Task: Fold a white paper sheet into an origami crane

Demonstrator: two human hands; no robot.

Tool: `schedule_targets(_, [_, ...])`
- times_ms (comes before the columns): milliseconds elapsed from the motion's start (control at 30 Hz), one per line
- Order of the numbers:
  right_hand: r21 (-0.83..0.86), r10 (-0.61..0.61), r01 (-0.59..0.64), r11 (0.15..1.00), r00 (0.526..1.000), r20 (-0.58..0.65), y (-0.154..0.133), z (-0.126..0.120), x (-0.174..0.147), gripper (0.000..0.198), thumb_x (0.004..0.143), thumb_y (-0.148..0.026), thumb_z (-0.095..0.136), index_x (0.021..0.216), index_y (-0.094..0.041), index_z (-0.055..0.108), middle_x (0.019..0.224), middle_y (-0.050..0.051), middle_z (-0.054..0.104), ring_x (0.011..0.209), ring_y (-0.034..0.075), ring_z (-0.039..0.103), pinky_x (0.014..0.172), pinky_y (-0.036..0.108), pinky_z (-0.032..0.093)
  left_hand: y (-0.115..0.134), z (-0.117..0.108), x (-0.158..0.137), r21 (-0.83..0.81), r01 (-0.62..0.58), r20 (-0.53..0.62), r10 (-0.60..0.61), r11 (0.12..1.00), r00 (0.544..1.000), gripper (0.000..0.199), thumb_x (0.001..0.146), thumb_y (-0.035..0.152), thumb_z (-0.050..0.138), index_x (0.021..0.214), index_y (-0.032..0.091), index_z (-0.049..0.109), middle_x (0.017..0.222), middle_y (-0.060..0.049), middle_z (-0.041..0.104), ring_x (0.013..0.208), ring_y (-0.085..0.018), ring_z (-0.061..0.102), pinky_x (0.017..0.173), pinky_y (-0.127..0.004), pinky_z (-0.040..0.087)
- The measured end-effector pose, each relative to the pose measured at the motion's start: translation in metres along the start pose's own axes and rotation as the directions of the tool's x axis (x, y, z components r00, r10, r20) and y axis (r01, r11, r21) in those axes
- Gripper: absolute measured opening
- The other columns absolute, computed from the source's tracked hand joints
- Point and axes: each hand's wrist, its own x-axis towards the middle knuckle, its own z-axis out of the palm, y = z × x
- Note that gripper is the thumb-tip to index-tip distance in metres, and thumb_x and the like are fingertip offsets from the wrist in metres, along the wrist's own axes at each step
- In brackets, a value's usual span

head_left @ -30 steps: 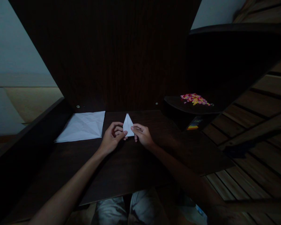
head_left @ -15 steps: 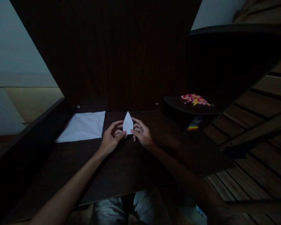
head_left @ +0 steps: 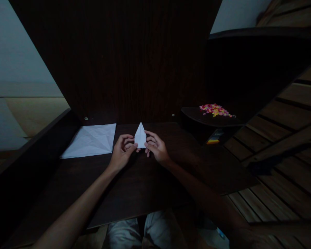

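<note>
"What was the biggest thing before you?"

"A dark back panel, rising behind the dark desk I worked at. To the right stood a curved shelf."

"And on the desk?"

"Some creased white sheets lay flat on the left, near the back panel."

"Where were your hands?"

"My left hand and right hand faced each other, to the right of the sheets."

"Anything smaller?"

"A pile of pink, red and yellow bits sat on the shelf, well apart from my hands."

"And smallest?"

"The folded paper, white, between my hands, its narrow tips pointing away from me. Both hands were grasping it, thumbs on its lower corners, the other fingers curled partly behind. Whether it touched the desk, I couldn't tell."
</note>
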Motion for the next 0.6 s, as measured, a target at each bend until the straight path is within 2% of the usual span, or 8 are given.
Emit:
schedule_targets(67, [0.021,-0.025,0.025,0.999,1.0,-0.001,0.001,0.0006,-0.0003,0.047,0.078,-0.029,0.063,0.122,-0.027,0.046,0.081,-0.002,0.053,0.053,0.009,0.056,0.036,0.018,0.047,0.0001,-0.0002,0.0005,0.018,-0.039,-0.012,0.039,0.999,0.999,0.038,0.072,0.027,0.07,0.102,0.021,0.048,0.092,-0.001,0.064,0.061,-0.012,0.065,0.064,-0.028,0.052])
schedule_targets(233, [0.059,-0.048,0.048,0.997,0.999,0.002,0.0026,0.0012,-0.0002,0.039,0.079,-0.032,0.063,0.113,-0.025,0.046,0.08,-0.002,0.054,0.059,0.012,0.06,0.041,0.022,0.053,0.0036,-0.0022,-0.0002,0.235,-0.02,0.084,0.0,0.972,0.997,0.028,0.078,0.035,0.064,0.099,0.016,0.063,0.076,-0.002,0.067,0.069,-0.017,0.066,0.069,-0.03,0.052])
schedule_targets(400, [0.023,-0.063,0.063,0.998,0.998,-0.028,0.0008,0.0036,-0.0009,0.038,0.077,-0.032,0.065,0.109,-0.023,0.046,0.082,-0.001,0.055,0.065,0.013,0.059,0.045,0.023,0.055,0.0049,0.0001,-0.0029,0.331,-0.052,0.04,0.041,0.942,0.998,0.035,0.074,0.037,0.069,0.101,0.016,0.068,0.104,-0.009,0.069,0.092,-0.022,0.065,0.081,-0.036,0.052])
schedule_targets(500, [-0.02,-0.088,0.087,0.996,0.995,-0.051,-0.0002,0.005,-0.0027,0.038,0.078,-0.029,0.064,0.109,-0.023,0.045,0.084,0.0,0.056,0.07,0.013,0.059,0.048,0.021,0.055,0.0045,0.0012,-0.0044,0.302,-0.033,0.079,0.01,0.953,0.997,0.044,0.07,0.037,0.072,0.108,0.015,0.065,0.104,-0.009,0.069,0.085,-0.022,0.067,0.08,-0.038,0.054])
schedule_targets(600, [-0.049,-0.092,0.089,0.995,0.994,-0.057,0.0012,0.0051,-0.0037,0.037,0.078,-0.028,0.063,0.109,-0.024,0.044,0.086,0.0,0.055,0.071,0.012,0.059,0.048,0.02,0.055,0.0035,0.0005,-0.0049,0.356,-0.064,0.096,0.032,0.932,0.995,0.044,0.072,0.037,0.071,0.109,0.016,0.064,0.105,-0.009,0.069,0.086,-0.022,0.067,0.082,-0.039,0.053])
